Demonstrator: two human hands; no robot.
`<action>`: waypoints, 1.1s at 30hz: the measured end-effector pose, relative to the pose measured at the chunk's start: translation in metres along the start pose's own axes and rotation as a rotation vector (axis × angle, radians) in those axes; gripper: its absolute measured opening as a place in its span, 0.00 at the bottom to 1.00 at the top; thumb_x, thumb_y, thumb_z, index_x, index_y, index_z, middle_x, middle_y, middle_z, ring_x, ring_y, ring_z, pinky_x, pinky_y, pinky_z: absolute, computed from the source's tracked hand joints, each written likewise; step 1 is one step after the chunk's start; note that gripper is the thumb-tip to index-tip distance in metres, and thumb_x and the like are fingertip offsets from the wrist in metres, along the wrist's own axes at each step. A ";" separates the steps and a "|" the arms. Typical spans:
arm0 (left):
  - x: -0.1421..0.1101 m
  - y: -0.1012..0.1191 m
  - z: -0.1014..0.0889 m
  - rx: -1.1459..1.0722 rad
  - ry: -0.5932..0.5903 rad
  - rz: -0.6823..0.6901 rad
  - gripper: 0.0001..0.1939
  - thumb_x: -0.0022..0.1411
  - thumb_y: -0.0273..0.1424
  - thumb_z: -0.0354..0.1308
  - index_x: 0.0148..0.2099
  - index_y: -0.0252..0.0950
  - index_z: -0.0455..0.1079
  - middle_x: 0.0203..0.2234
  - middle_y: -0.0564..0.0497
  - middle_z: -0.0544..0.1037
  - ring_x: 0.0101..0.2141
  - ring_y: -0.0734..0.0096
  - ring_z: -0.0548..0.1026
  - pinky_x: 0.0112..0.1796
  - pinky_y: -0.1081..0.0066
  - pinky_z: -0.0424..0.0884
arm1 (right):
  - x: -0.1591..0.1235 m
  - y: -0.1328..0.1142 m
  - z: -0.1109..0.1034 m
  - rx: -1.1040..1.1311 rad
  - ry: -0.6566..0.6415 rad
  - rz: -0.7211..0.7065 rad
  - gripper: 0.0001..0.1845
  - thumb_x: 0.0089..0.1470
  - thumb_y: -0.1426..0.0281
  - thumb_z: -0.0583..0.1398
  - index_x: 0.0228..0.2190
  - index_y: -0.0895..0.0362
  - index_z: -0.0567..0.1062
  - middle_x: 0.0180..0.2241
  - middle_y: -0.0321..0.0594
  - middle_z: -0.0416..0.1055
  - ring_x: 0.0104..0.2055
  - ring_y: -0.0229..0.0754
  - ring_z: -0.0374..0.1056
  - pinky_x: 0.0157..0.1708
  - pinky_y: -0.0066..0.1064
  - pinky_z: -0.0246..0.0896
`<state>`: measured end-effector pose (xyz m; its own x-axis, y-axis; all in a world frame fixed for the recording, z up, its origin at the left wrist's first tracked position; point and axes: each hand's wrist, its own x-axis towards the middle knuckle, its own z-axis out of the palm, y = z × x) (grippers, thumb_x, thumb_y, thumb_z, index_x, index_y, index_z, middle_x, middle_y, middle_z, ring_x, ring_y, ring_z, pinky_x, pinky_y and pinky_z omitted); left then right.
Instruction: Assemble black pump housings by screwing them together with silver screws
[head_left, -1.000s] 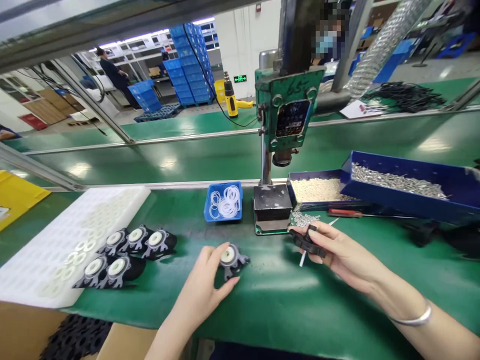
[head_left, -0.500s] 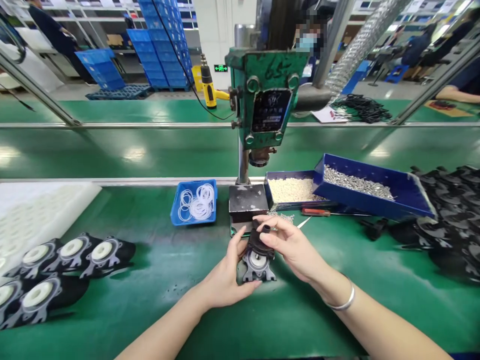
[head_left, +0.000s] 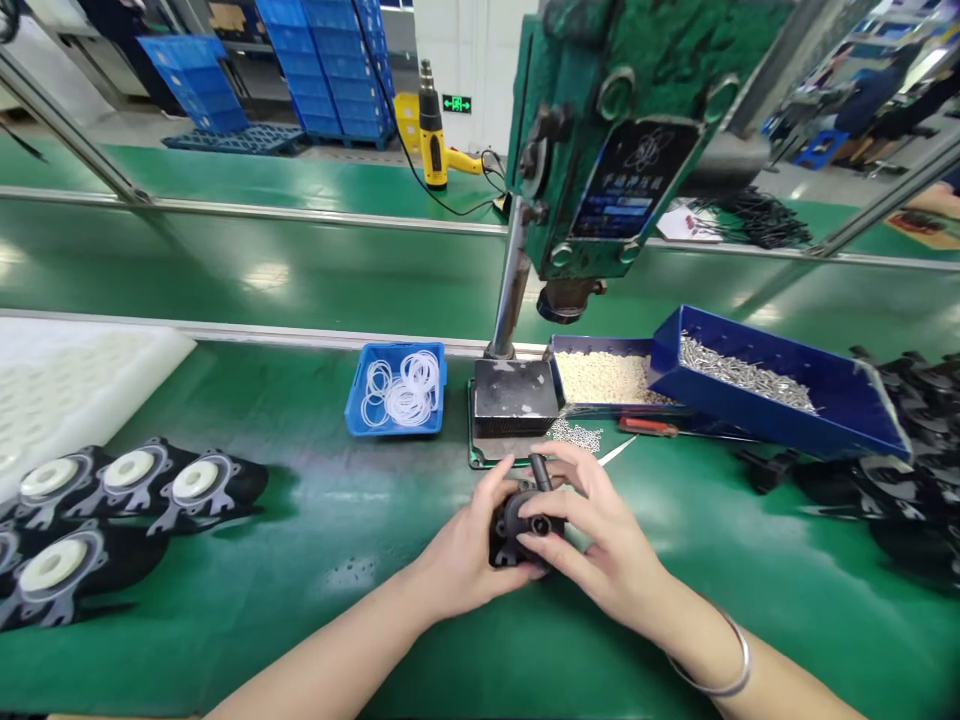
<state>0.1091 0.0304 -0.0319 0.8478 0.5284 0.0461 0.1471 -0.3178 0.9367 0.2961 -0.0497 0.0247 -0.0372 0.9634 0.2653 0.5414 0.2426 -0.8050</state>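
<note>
My left hand (head_left: 472, 540) is closed around the side of a black plastic pump housing (head_left: 498, 548) that rests low over the green bench. A black cover (head_left: 514, 516) with two pipe stubs lies over the housing's face, and the fingers of my right hand (head_left: 600, 535) grip it by the stubs. The white disc inside the housing is hidden under the cover. Just beyond my fingers stands the black block (head_left: 516, 395) at the base of a green hand press (head_left: 600, 180), whose ram hangs above it.
Left of the press is a blue bin (head_left: 352, 405) of white rings. Housings with white discs (head_left: 129, 468) lie farther left. Blue trays of pale pieces (head_left: 607, 378) and metal pins (head_left: 750, 375), small rings (head_left: 576, 435), a screwdriver (head_left: 649, 427) and black parts (head_left: 915, 470) lie right.
My right hand has brought the cover down and toward me onto the housing, hiding the white disc. The cover has turned, so its stubs point differently. The view has shifted and tilted.
</note>
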 end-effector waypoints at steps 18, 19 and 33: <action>0.006 -0.009 0.002 0.097 0.027 0.201 0.34 0.55 0.34 0.70 0.59 0.43 0.58 0.60 0.40 0.68 0.60 0.54 0.69 0.57 0.54 0.69 | -0.013 0.016 0.018 0.001 -0.021 0.219 0.16 0.63 0.66 0.59 0.28 0.53 0.57 0.53 0.47 0.51 0.57 0.49 0.58 0.55 0.46 0.61; 0.006 -0.009 0.002 0.101 0.027 0.195 0.34 0.55 0.34 0.70 0.60 0.43 0.58 0.60 0.40 0.68 0.60 0.54 0.69 0.57 0.54 0.69 | -0.012 0.016 0.018 0.002 -0.011 0.213 0.16 0.63 0.66 0.59 0.28 0.53 0.57 0.53 0.47 0.51 0.57 0.49 0.58 0.55 0.46 0.61; 0.008 -0.015 0.005 0.126 0.079 0.211 0.32 0.55 0.35 0.69 0.58 0.42 0.59 0.57 0.42 0.71 0.57 0.56 0.71 0.55 0.56 0.69 | -0.015 0.018 0.039 -0.017 0.189 0.167 0.17 0.63 0.64 0.57 0.28 0.53 0.56 0.52 0.49 0.55 0.59 0.48 0.55 0.59 0.43 0.54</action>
<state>0.1159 0.0355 -0.0468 0.8247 0.4981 0.2678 0.0375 -0.5206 0.8529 0.2739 -0.0553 -0.0144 0.2110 0.9513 0.2249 0.5412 0.0779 -0.8373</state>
